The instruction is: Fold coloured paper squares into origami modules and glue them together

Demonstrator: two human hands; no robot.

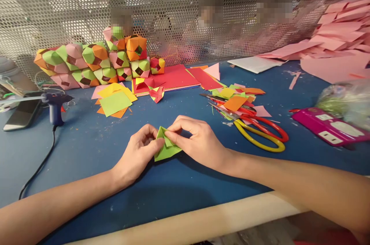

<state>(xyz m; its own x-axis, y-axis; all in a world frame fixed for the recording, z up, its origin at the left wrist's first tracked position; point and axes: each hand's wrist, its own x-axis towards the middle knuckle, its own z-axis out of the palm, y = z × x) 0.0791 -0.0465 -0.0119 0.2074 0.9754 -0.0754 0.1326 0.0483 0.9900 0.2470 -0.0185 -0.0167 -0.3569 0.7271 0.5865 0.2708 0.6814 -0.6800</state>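
A partly folded piece of green paper (168,153) is held between my two hands, just above the blue table (179,183). My left hand (140,150) pinches its left side between thumb and fingers. Thumb and forefinger of my right hand (199,139) grip the paper near its top right, by a raised triangular flap. Beyond my hands lie a stack of green, yellow and orange paper squares (116,103) and a small red folded paper piece (157,94). Scissors with yellow and red handles (260,133) rest to the right of my right hand.
A wall of folded paper balls (95,58) stands at the back left, beside red paper sheets (173,77). At left are a blue glue gun (56,108) with its cord and a phone (24,113). A magenta power strip (329,126) and piled pink paper (341,32) are at right.
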